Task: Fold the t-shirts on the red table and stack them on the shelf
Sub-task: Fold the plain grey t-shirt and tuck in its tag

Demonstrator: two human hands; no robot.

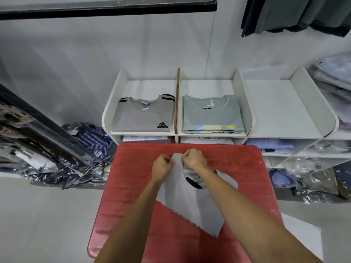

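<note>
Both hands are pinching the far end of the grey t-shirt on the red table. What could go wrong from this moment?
1. The left hand and right hand pinch one small bunched spot of the light grey t-shirt, which lies slanted on the red table; a fold begun so may come out crooked.
2. Its near corner is unheld and might drag or crease.
3. The black neck label may get folded outward.

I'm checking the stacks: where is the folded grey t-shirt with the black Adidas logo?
In the head view, the grey Adidas t-shirt lies in the white shelf's left compartment, beside the grey-green printed t-shirt.
</note>
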